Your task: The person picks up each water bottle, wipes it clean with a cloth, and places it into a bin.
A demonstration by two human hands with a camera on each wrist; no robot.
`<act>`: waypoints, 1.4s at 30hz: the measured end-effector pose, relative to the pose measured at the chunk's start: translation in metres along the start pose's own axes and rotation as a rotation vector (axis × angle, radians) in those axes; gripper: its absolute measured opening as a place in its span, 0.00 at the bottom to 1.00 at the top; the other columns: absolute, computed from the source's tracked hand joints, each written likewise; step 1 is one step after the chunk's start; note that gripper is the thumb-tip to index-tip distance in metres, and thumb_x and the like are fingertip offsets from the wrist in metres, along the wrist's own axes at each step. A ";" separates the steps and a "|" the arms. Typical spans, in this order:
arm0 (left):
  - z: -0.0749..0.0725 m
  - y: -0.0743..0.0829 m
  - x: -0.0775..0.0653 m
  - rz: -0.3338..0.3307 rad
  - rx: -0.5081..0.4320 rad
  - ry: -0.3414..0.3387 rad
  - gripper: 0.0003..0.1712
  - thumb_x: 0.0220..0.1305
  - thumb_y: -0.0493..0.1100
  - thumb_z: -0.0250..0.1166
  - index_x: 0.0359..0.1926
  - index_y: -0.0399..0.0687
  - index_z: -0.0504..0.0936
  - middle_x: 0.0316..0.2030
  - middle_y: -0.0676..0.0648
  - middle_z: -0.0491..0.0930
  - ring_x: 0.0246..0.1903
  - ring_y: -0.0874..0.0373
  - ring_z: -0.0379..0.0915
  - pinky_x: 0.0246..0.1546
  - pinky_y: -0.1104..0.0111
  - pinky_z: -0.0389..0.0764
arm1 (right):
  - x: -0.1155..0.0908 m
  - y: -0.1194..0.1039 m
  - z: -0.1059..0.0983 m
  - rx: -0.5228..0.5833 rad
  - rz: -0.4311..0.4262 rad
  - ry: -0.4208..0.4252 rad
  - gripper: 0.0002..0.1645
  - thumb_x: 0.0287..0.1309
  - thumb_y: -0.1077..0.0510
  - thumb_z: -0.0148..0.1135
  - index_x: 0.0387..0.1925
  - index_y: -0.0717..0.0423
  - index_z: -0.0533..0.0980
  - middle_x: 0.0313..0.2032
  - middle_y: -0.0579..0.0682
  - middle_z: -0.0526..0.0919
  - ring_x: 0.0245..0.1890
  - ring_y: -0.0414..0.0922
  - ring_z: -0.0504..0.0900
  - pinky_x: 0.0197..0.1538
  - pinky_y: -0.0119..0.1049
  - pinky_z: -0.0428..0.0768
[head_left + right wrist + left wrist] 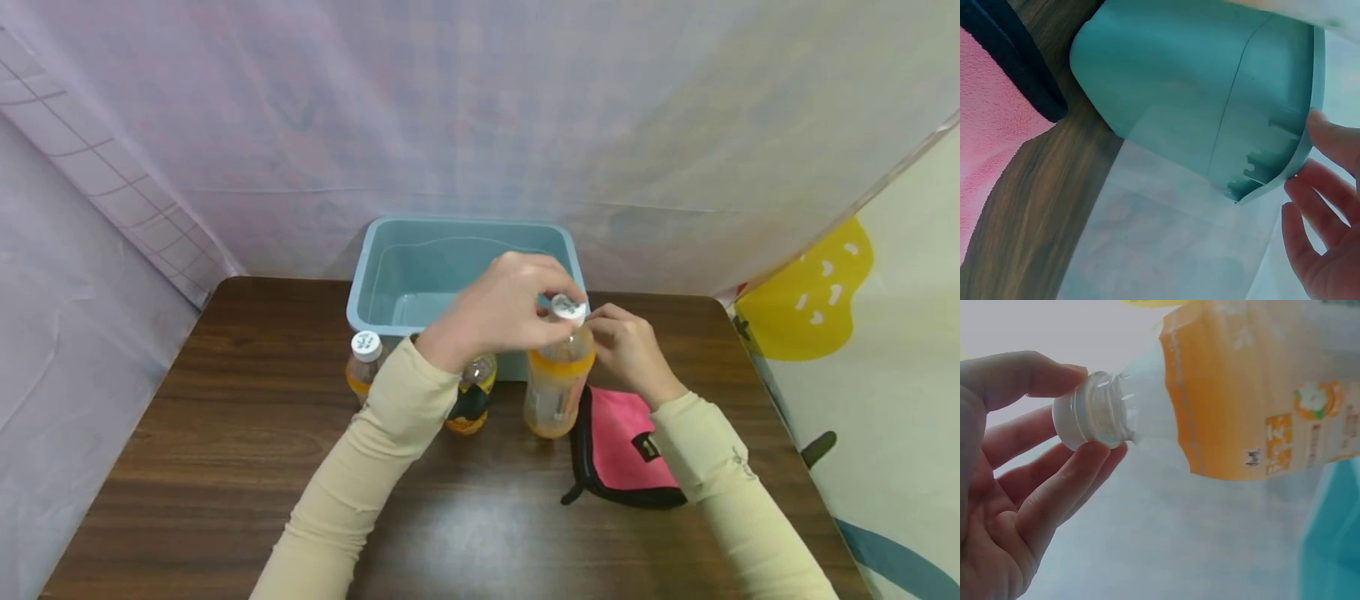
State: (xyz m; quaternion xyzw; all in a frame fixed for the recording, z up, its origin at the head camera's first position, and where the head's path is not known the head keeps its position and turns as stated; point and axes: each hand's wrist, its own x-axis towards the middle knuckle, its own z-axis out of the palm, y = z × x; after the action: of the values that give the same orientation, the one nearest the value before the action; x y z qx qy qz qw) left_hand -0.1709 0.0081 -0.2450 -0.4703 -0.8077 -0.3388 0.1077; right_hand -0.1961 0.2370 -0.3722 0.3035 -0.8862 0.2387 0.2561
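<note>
My left hand pinches the white cap of a plastic bottle with an orange label. In the left wrist view, the thumb and fingertips hold that cap, and the clear neck and orange label extend to the right. Whether the bottle's base touches the table cannot be told. At the front right corner of a blue-green plastic bin, my right hand grips the rim. The right wrist view has its thumb and index finger on the bin's rim.
A second white-capped bottle stands left, partly behind the left sleeve. Another bottle is partly covered by the left wrist. A pink pouch with black edging lies on the brown wooden table. Pale curtains hang behind.
</note>
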 end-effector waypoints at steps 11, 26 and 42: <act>-0.079 0.018 0.019 0.055 -0.092 0.171 0.10 0.50 0.36 0.64 0.34 0.36 0.84 0.33 0.45 0.81 0.32 0.62 0.77 0.31 0.80 0.77 | 0.003 -0.001 0.001 -0.016 0.015 -0.001 0.10 0.35 0.71 0.69 0.27 0.64 0.82 0.28 0.53 0.79 0.27 0.47 0.78 0.33 0.42 0.77; -0.093 -0.028 0.056 -0.101 0.052 0.085 0.12 0.54 0.39 0.61 0.40 0.40 0.82 0.38 0.48 0.79 0.36 0.64 0.76 0.37 0.80 0.76 | 0.003 -0.003 0.004 0.003 0.008 0.022 0.10 0.34 0.67 0.74 0.25 0.62 0.83 0.27 0.52 0.80 0.27 0.46 0.80 0.32 0.40 0.79; -0.034 -0.088 0.098 -0.208 0.061 -0.259 0.11 0.52 0.39 0.62 0.38 0.41 0.80 0.39 0.48 0.78 0.39 0.59 0.72 0.40 0.73 0.74 | -0.002 -0.008 0.004 0.005 0.035 0.027 0.10 0.34 0.68 0.74 0.25 0.62 0.83 0.27 0.51 0.81 0.27 0.46 0.81 0.31 0.39 0.80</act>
State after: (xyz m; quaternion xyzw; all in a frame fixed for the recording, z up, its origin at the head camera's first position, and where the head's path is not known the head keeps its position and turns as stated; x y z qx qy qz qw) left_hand -0.3016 0.0249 -0.2105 -0.4203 -0.8691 -0.2600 -0.0189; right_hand -0.1909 0.2301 -0.3748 0.2852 -0.8873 0.2494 0.2630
